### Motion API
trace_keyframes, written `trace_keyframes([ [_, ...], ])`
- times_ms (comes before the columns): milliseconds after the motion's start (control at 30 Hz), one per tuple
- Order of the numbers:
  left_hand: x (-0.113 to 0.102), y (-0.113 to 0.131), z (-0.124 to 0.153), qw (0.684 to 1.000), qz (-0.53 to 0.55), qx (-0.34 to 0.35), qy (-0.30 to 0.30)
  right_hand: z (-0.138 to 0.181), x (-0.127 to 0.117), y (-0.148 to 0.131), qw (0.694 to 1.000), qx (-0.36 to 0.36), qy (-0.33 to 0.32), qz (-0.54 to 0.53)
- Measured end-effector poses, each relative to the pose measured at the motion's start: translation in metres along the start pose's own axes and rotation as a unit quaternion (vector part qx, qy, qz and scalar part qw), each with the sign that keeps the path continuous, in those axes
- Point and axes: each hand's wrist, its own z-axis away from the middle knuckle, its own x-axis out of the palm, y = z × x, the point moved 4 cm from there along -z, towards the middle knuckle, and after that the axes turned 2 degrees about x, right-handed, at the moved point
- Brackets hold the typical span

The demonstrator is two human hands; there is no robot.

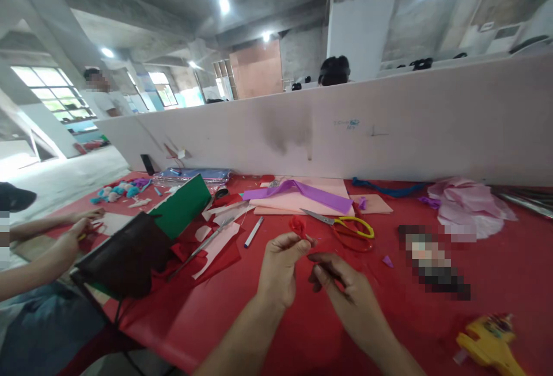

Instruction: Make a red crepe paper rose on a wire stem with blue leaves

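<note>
My left hand is closed in a pinch and holds up a small red crepe paper flower over the red table. My right hand is beside it, fingers curled and pinched together near the flower's base; what it grips is too small to name. Yellow-handled scissors lie just beyond my hands. A grey pen lies to the left of the flower.
Pink and purple paper sheets lie at the back, crumpled pink paper at the right. A yellow glue gun sits near right. A green board and dark bag stand left. Another person's hands work at the far left.
</note>
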Motion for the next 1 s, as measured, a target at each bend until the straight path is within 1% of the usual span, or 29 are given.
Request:
trace_keyframes([
  [67, -0.003, -0.013, -0.002, 0.999, -0.045, 0.002, -0.006, 0.002, 0.004, 0.013, 0.997, 0.040, -0.021, -0.055],
  [167, -0.008, -0.037, -0.008, 0.996, -0.079, -0.021, -0.024, 0.000, 0.008, 0.037, 0.989, 0.082, -0.056, -0.112],
  [267, -0.014, -0.055, -0.016, 0.995, -0.085, -0.034, -0.038, -0.008, 0.004, 0.054, 0.990, 0.083, -0.075, -0.083],
  [333, -0.018, -0.062, -0.020, 0.994, -0.087, -0.041, -0.048, -0.014, 0.000, 0.062, 0.991, 0.086, -0.081, -0.059],
  [467, -0.024, -0.067, -0.026, 0.991, -0.091, -0.068, -0.072, -0.016, -0.001, 0.072, 0.988, 0.111, -0.088, -0.055],
  [667, -0.031, -0.069, -0.028, 0.989, -0.076, -0.098, -0.083, -0.010, 0.004, 0.076, 0.988, 0.116, -0.084, -0.057],
  [867, -0.032, -0.071, -0.025, 0.985, -0.102, -0.079, -0.115, -0.008, 0.006, 0.080, 0.988, 0.119, -0.082, -0.050],
  [1000, -0.032, -0.073, -0.025, 0.981, -0.127, -0.078, -0.122, -0.007, 0.009, 0.083, 0.987, 0.135, -0.082, -0.042],
])
